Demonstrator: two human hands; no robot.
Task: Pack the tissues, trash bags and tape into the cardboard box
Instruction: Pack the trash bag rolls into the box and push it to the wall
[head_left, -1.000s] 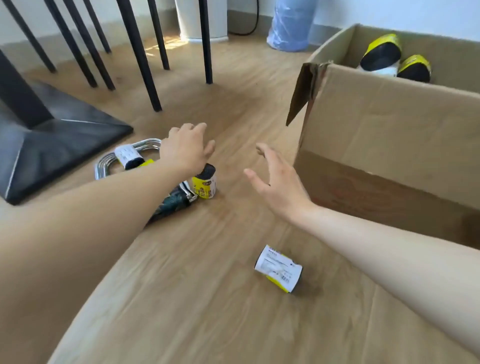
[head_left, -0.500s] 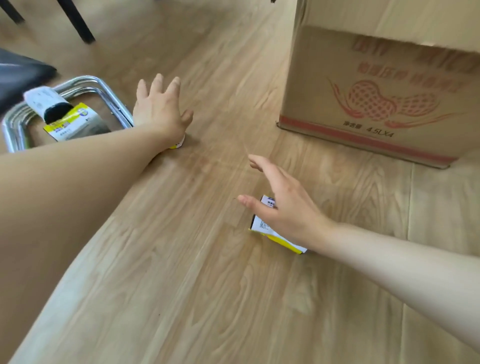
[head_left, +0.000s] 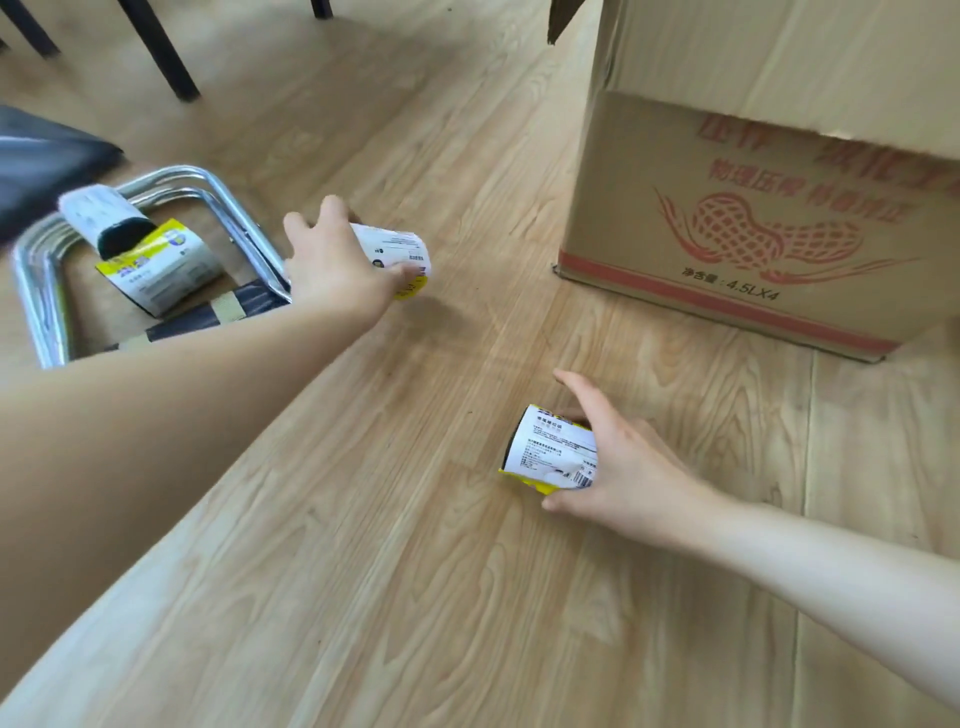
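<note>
Both bare forearms reach forward, the left from the lower left edge and the right from the lower right. The left grip is wrapped round the far roll, knuckles up. The right grip clasps the near roll, fingers over its top and thumb beneath.

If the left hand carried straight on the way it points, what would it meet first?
Probably the cardboard box, near its left corner edge. From the left hand and its trash bag roll, only bare floor lies between; depth unclear.
</note>
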